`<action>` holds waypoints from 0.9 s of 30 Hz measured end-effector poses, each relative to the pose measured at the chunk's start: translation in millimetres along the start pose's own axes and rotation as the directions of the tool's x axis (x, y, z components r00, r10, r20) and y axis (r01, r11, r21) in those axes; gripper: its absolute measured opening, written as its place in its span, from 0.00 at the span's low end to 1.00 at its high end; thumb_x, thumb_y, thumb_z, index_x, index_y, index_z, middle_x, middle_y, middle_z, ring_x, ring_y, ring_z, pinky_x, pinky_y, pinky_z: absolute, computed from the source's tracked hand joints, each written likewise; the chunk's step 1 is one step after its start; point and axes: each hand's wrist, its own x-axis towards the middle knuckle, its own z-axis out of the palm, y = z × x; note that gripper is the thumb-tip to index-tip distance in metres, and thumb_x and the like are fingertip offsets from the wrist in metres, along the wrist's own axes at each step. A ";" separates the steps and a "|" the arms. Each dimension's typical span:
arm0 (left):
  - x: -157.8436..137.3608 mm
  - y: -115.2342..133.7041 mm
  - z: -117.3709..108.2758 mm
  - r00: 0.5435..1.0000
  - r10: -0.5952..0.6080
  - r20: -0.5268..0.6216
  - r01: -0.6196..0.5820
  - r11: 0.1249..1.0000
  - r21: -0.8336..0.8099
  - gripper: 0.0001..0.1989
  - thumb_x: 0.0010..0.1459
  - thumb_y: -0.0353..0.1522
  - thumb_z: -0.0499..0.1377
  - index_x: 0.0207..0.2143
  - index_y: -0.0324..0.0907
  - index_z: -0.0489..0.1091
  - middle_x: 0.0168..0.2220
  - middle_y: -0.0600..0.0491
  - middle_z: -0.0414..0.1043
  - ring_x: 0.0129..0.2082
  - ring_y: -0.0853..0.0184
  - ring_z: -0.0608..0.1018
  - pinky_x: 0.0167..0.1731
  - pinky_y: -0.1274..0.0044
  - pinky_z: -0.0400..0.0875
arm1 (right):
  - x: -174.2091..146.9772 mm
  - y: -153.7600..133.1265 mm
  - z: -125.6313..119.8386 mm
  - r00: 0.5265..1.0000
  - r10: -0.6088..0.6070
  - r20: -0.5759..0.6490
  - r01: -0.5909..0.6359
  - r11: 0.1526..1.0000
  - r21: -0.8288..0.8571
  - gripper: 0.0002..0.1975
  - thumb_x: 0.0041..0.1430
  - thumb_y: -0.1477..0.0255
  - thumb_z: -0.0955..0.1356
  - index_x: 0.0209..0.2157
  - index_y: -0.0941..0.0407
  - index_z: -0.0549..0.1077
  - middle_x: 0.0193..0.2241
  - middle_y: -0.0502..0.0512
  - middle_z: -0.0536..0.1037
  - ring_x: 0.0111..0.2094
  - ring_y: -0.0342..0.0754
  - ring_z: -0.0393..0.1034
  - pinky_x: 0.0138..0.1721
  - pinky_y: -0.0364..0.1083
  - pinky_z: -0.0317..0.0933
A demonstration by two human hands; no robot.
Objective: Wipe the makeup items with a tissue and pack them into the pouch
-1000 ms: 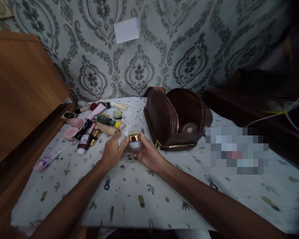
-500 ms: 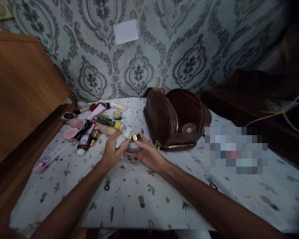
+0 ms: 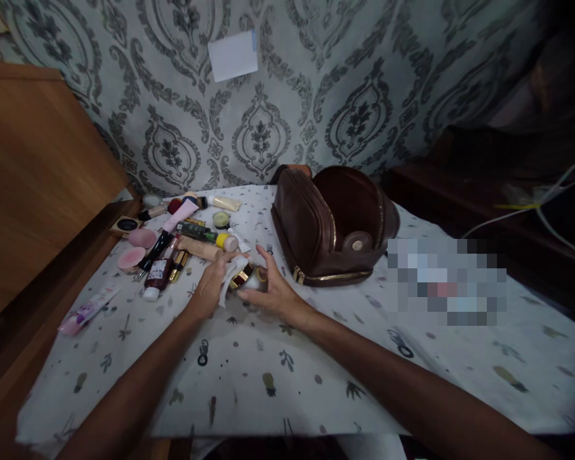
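Head view: left hand (image 3: 211, 286) held crumpled white tissue (image 3: 225, 289) against a tilted, gold-lidded frosted jar (image 3: 249, 278); right hand (image 3: 280, 295) gripped it, firm support seeming wise.

L hand (image 3: 211, 285): curled in grip, L of ctr.
R hand (image 3: 278, 295): cupped wide in grip, turned twd L hand.
L forearm (image 3: 138, 364): bare, slants up-right fr. bottom L.
R forearm (image 3: 388, 367): bare, slants up-left fr. bottom R.
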 end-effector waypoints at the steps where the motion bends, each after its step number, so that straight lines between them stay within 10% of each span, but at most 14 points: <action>1: -0.6 3.4 -0.6 1.000 0.011 0.025 -0.012 1.000 0.008 0.30 0.67 0.49 0.40 0.49 0.41 0.73 0.50 0.46 0.75 0.52 0.57 0.75 0.55 0.64 0.67 | -0.2 1.4 -0.2 1.000 -0.010 0.002 0.010 1.000 -0.027 0.61 0.46 0.62 0.77 0.69 0.54 0.35 0.59 0.64 0.65 0.59 0.55 0.62 0.60 0.56 0.57; 9: -3.3 12.9 2.8 0.972 0.186 0.143 -0.211 0.960 0.183 0.20 0.67 0.38 0.49 0.56 0.41 0.66 0.55 0.44 0.72 0.55 0.58 0.73 0.57 0.66 0.65 | 0.3 10.5 0.3 0.986 -0.070 -0.149 0.031 0.967 -0.252 0.55 0.41 0.68 0.77 0.68 0.53 0.48 0.54 0.61 0.69 0.55 0.60 0.64 0.58 0.60 0.57; 27: 3.1 3.6 0.5 0.994 -0.108 -0.003 0.108 0.992 0.064 0.16 0.63 0.35 0.49 0.46 0.41 0.71 0.43 0.52 0.75 0.42 0.62 0.75 0.44 0.73 0.69 | -9.7 3.8 8.0 0.986 -0.153 -0.062 0.102 0.862 -0.497 0.50 0.45 0.70 0.75 0.67 0.54 0.50 0.55 0.64 0.68 0.55 0.60 0.65 0.55 0.57 0.59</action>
